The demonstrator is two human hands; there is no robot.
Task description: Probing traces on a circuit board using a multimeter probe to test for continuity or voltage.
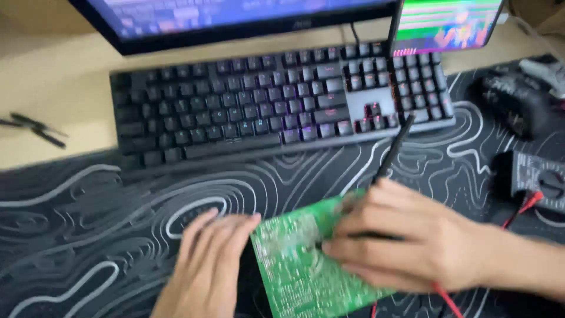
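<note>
green circuit board [300, 268] lies tilted on the dark patterned desk mat [88, 235], left hand [206, 268] flat with fingers open bracing its edge, right hand [412, 241] closed around a black probe [391, 153]; best kept pinned while the tip touches.

This is a desk used as a small electronics bench, probably at home or in an office. Beyond the fingertips [235, 221] a black keyboard [276, 100] sits under a monitor [229, 17], with a second bright screen [447, 23] farther right. A black desk mat [88, 235] with white contour lines lies beneath the fingers (a multimeter [538, 179] rests right of them).
</note>
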